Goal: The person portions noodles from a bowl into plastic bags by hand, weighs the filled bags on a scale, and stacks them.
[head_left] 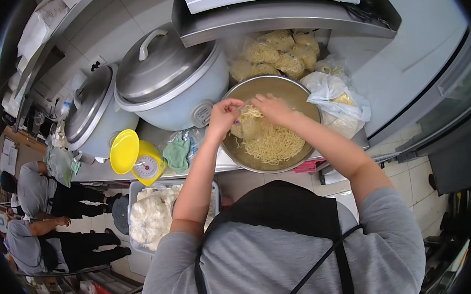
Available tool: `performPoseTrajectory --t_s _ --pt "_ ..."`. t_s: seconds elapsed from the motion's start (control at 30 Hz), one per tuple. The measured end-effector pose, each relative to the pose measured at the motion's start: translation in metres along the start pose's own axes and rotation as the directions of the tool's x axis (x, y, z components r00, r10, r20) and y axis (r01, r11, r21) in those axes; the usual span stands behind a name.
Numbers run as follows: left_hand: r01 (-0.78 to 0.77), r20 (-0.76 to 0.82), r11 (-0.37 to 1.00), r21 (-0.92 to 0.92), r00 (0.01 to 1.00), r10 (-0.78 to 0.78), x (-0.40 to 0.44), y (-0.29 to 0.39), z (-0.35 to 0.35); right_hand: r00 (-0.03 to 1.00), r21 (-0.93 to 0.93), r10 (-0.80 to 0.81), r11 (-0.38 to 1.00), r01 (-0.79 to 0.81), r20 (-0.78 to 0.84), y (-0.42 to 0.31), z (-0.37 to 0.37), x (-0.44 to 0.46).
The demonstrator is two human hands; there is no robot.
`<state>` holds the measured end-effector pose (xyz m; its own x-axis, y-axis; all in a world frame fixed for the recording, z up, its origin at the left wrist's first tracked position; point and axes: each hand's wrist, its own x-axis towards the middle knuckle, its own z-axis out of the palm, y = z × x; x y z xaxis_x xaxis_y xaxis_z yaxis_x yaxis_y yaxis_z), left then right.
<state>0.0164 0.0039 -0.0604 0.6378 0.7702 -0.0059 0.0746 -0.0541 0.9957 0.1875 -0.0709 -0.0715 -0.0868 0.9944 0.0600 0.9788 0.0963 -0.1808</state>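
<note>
A wide metal bowl (303, 94) stands on the counter in front of me, with loose yellow noodles (275, 148) in its bottom. Inside it, against the left side, is a clear plastic bag of noodles (246, 128). My left hand (224, 116) is closed, its fingertips pinching the bag's upper left edge. Over the top of the bag, my right hand (272, 109) has its fingers bent down at the bag's mouth, where some noodles show. Its fingertips are partly hidden.
Bagged noodles (280, 52) are piled behind the bowl, and a white plastic bag (338, 103) lies right. Two large cookers (171, 69) stand left, near a yellow scale (147, 166) and green cloth (177, 153). A tub (135, 232) sits below. Two people (38, 240) stand far left.
</note>
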Motion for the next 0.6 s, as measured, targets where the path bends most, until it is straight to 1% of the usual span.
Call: performPoseTrajectory --t_s 0.03,0.07,0.1,0.13,0.17,0.2,0.23,0.27,0.3,0.33,0.37,0.43,0.47,0.53,0.57,0.6 --pt "0.013 0.012 0.997 0.077 1.0 -0.014 0.0 -0.001 -0.001 0.992 0.021 -0.012 1.0 0.015 -0.128 0.003 0.013 0.003" --pt "0.026 0.023 0.988 0.154 0.999 -0.029 -0.001 -0.002 -0.003 0.992 0.021 -0.013 1.0 0.016 -0.128 0.009 0.026 0.009" --pt "0.027 0.021 0.988 0.153 0.999 -0.031 0.0 -0.005 -0.006 0.98 0.131 -0.032 0.99 0.059 -0.195 0.017 0.036 0.018" --pt "0.055 0.028 0.91 0.41 0.997 -0.073 0.004 -0.01 -0.011 0.964 0.236 -0.043 0.966 0.108 -0.263 0.022 0.04 0.025" --pt "0.075 0.023 0.767 0.637 0.993 -0.116 0.007 -0.017 -0.016 0.964 0.236 -0.045 0.965 0.11 -0.262 0.017 0.024 0.027" --pt "0.075 0.021 0.767 0.637 0.993 -0.115 0.011 -0.031 -0.021 0.991 0.425 -0.007 0.903 0.063 -0.132 0.012 0.006 0.03" --pt "-0.031 0.051 0.776 0.63 0.999 -0.002 0.017 -0.051 -0.026 1.0 0.591 0.006 0.807 -0.009 0.006 0.006 -0.012 0.032" --pt "-0.137 0.08 0.773 0.619 0.991 0.111 0.017 -0.053 -0.026 1.0 0.59 0.005 0.807 -0.009 0.007 0.002 -0.021 0.034" --pt "-0.136 0.079 0.774 0.618 0.991 0.111 0.017 -0.055 -0.027 0.995 0.717 -0.052 0.69 0.1 -0.089 -0.002 -0.028 0.036" --pt "-0.038 0.07 0.88 0.474 0.998 0.006 0.011 -0.041 -0.025 0.977 0.811 -0.091 0.546 0.21 -0.192 -0.004 -0.031 0.037" --pt "0.071 0.078 0.946 0.316 0.992 -0.1 0.005 -0.029 -0.022 0.977 0.812 -0.092 0.545 0.209 -0.19 -0.003 -0.027 0.04" --pt "0.067 0.094 0.954 0.292 0.991 -0.098 -0.002 -0.012 -0.019 0.958 0.534 -0.206 0.797 0.281 -0.197 -0.009 -0.026 0.042" --pt "0.059 0.112 0.962 0.265 0.99 -0.091 -0.001 -0.007 -0.017 0.958 0.533 -0.204 0.798 0.281 -0.2 -0.012 -0.033 0.042" --pt "0.074 0.099 0.971 0.227 0.99 -0.099 0.003 -0.005 -0.009 0.992 0.719 -0.118 0.685 0.12 -0.052 -0.018 -0.054 0.043" --pt "0.094 0.086 0.977 0.19 0.99 -0.112 0.004 -0.005 -0.006 0.992 0.72 -0.119 0.684 0.119 -0.051 -0.022 -0.059 0.044" --pt "0.096 0.087 0.977 0.192 0.99 -0.115 0.006 -0.009 -0.003 0.981 0.64 -0.159 0.744 0.193 -0.111 -0.026 -0.063 0.045"
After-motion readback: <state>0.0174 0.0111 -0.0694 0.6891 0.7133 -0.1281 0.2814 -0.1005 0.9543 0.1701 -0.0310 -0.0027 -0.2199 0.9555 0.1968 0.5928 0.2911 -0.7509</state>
